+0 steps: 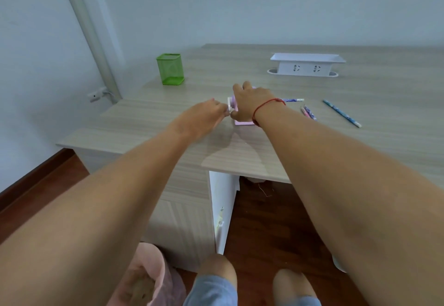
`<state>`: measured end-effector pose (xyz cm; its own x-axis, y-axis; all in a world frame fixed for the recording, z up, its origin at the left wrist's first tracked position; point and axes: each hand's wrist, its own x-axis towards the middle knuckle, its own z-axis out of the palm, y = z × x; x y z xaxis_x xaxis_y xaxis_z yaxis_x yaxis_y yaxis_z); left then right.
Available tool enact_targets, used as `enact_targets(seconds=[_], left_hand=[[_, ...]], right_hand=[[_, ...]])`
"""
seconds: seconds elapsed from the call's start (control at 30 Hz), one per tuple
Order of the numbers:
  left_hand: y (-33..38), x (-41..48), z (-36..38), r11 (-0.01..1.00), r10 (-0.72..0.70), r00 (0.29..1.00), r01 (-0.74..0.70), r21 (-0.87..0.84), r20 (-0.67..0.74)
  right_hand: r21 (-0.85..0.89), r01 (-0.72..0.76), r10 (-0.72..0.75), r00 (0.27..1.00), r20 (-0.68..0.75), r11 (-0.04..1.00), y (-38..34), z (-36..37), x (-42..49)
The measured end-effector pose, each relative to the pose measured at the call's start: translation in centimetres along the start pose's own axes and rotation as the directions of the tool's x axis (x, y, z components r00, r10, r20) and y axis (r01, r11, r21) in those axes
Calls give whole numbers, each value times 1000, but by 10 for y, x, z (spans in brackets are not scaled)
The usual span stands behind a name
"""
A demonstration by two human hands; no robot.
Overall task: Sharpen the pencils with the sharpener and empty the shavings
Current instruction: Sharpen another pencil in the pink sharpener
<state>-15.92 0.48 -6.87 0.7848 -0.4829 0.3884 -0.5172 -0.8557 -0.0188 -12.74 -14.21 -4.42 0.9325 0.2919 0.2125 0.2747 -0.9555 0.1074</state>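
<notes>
right hand fingers curled over pink sharpener. left hand fingertips pinched on its white end, 9 o'clock. pencils 3 o'clock.

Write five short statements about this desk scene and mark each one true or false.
1. The right hand holds the pink sharpener from above. True.
2. The green mesh holder is full of pencils. False: nothing sticks out of it; the pencils lie on the desk.
3. The left hand pinches the white handle on the sharpener's left side. True.
4. The white socket box stands at the desk's near edge. False: it stands at the far side, behind the pencils.
5. The loose pencils lie left of the sharpener. False: they lie to its right.
</notes>
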Motion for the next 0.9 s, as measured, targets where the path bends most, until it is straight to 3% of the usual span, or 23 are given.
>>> enact_targets(seconds=[0.4,0.5,0.67,0.9], left_hand=[[-23,39,33,987,-53,972,16,157,230],[-34,54,29,990,-64,987,44,137,144],[-45,71,2,976,39,999,-36,217,-10],[-31,35,-7,984,139,980,-120,133,-140]], right_hand=[[-12,52,-52,998,-44,999,5,0,0],[-33,72,-73,996,-57,997,7,0,-2],[-32,49,-50,998,-30,998,6,-2,2],[-36,-1,1,1000,20,999,1,-5,3]])
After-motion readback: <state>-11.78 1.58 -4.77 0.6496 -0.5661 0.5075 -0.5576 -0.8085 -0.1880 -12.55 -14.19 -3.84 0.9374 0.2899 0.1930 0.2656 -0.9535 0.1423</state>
